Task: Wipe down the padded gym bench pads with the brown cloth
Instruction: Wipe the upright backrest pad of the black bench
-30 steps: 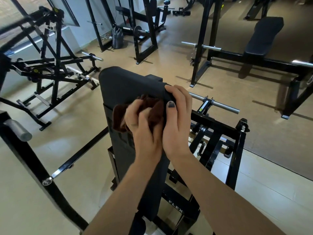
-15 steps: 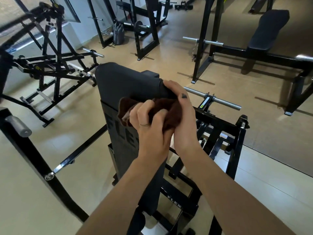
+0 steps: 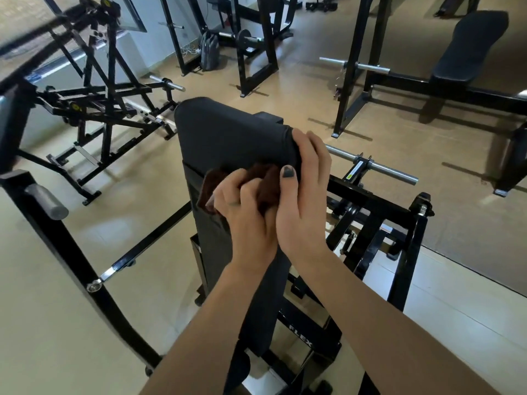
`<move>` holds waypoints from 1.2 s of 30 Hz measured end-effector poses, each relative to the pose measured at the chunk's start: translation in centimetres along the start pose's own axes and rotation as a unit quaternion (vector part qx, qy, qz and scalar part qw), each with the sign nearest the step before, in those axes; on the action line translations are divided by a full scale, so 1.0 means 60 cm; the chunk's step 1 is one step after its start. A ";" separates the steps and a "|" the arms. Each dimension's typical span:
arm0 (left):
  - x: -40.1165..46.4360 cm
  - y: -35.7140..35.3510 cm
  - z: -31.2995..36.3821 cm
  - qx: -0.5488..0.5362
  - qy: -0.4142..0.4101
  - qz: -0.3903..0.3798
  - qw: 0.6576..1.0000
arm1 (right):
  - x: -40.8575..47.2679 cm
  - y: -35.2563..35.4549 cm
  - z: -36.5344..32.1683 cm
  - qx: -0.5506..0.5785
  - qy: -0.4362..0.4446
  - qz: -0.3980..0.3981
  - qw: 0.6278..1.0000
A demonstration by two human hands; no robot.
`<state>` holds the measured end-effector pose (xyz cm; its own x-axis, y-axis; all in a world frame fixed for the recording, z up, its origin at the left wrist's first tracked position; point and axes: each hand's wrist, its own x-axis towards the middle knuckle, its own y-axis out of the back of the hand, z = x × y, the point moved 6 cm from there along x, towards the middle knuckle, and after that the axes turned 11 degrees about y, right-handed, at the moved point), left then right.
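I judge wiping barely underway: left hand (image 3: 245, 220) fisted around brown cloth (image 3: 258, 181), right hand (image 3: 305, 195) wrapped over black backrest pad (image 3: 228, 135); pad below both hands remains.

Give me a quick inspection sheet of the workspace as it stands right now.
Surface: black bench pad, upright, top rounded.
Job's things: brown cloth bunched against the pad below its top.
Clutter: grey backpack on the floor by the far wall.
Grippers: left hand clutches the cloth; right hand wraps the pad's right edge.
Cables: white cords beside the backpack.
Surroundings: black weight racks, another bench far right, tan floor.
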<state>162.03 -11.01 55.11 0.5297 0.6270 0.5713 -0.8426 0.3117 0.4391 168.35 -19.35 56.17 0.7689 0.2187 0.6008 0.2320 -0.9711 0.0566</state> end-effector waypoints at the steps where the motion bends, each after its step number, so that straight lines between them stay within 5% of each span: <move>1: 0.028 0.008 -0.006 -0.013 0.000 0.008 1.000 | -0.002 -0.002 0.000 -0.019 0.011 0.003 1.000; 3: 0.104 0.033 -0.040 -0.005 0.062 0.060 0.996 | -0.003 -0.006 -0.002 -0.053 0.025 0.018 0.998; 7: 0.235 0.077 -0.160 -0.026 0.316 0.132 0.939 | -0.002 -0.015 -0.004 -0.093 0.027 0.046 0.994; 14: 0.027 0.041 -0.076 0.011 0.060 -0.029 0.998 | 0.001 -0.012 -0.006 -0.123 0.063 0.056 0.989; 16: 0.067 0.068 -0.111 -0.073 0.143 0.036 0.986 | 0.001 -0.007 -0.008 -0.156 0.070 0.033 0.985; 18: 0.127 0.126 -0.143 -0.188 0.257 0.180 0.931 | -0.005 0.000 -0.027 -0.244 0.110 0.019 0.963; 22: 0.155 0.231 -0.216 -0.260 0.313 0.316 0.857 | -0.047 -0.051 -0.084 -0.301 0.328 -0.059 0.893; 26: 0.099 0.173 -0.269 -0.263 0.348 0.204 0.877 | -0.050 -0.116 -0.046 -0.415 0.355 -0.187 0.817; 30: 0.073 0.052 -0.212 -0.080 0.286 0.125 0.947 | -0.047 -0.113 -0.027 -0.470 0.365 -0.170 0.785; 36: 0.172 0.071 -0.327 -0.114 0.388 0.139 0.904 | -0.056 -0.121 -0.021 -0.512 0.394 -0.176 0.743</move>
<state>161.99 10.76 49.27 0.1410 0.9882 -0.0594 -0.9776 0.1485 0.1494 163.34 -13.13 54.77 0.0858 0.7446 0.6620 -0.5484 -0.5194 0.6554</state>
